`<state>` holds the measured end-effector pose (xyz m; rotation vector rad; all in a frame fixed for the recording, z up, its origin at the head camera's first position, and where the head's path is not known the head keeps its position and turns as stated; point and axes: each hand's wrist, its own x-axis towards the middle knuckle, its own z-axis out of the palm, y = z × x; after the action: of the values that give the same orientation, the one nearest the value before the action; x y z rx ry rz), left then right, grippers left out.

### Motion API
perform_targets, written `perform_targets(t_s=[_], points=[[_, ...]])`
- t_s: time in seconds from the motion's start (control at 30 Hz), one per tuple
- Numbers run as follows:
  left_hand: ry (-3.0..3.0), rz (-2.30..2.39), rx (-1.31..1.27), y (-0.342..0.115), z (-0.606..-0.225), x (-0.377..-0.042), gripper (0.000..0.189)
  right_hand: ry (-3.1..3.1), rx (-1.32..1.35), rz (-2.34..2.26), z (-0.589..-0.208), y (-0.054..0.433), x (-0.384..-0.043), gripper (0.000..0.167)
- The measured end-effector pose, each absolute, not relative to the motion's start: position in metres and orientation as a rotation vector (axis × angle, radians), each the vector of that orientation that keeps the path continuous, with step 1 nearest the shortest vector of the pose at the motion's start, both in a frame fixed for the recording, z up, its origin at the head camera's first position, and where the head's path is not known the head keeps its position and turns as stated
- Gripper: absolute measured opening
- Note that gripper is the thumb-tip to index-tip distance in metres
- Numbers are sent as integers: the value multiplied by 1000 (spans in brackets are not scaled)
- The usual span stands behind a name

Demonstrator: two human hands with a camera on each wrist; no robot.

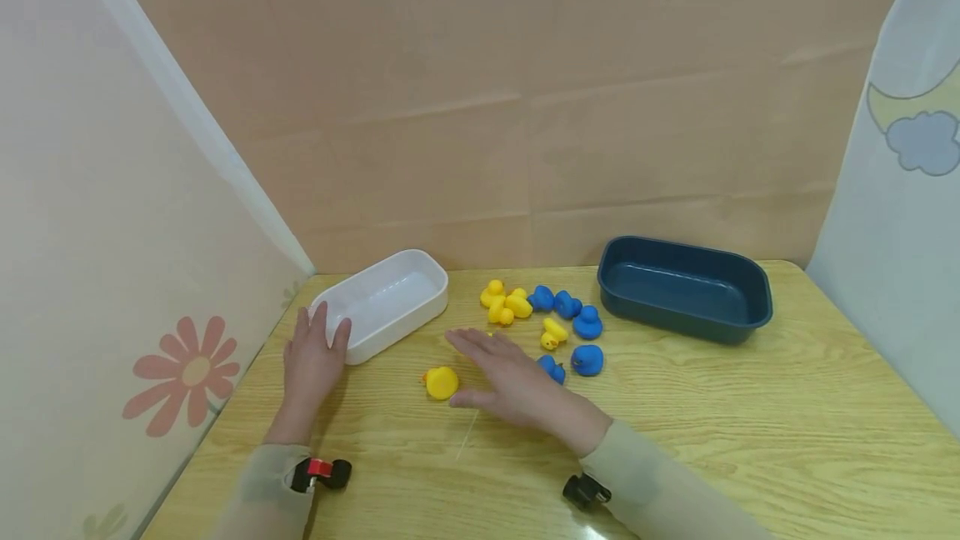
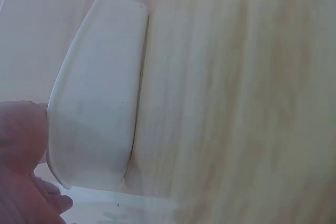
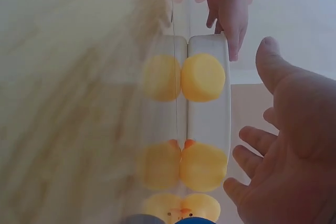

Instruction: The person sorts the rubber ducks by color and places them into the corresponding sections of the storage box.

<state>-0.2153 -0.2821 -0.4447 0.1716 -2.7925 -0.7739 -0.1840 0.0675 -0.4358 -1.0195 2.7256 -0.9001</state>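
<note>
My left hand [image 1: 311, 361] rests at the near-left corner of a white rectangular tub [image 1: 401, 325], with its fingers over the rim. In the left wrist view the same hand [image 2: 23, 140] touches the edge of the tub [image 2: 97, 98]. My right hand [image 1: 506, 377] hovers over the table, fingers extended and thumb spread apart, holding nothing. A yellow rubber duck [image 1: 442, 383] lies tipped over just left of its thumb. In the right wrist view, two yellow ducks [image 3: 203, 77] appear between this hand [image 3: 294, 140] and the table. Another yellow duck is mostly hidden behind the fingers.
Several yellow ducks [image 1: 498, 304] and blue ducks [image 1: 588, 323] lie in a loose group mid-table. One blue duck [image 1: 551, 369] is partly behind my right hand. A dark blue tub [image 1: 682, 315] stands at the back right. Fabric walls [image 1: 480, 107] bound the table.
</note>
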Motion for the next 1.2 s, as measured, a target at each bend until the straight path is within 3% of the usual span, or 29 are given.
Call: perform_targets(t_s=[0.7,1.2], points=[[-2699,-1169,329,-292,-461,-234,83,2699,-1143,-895,-436,47,-192,79],[-2526,-1506,221,-293,-470,-252,79,2718,-1133,-849,-445,43,-198,72]])
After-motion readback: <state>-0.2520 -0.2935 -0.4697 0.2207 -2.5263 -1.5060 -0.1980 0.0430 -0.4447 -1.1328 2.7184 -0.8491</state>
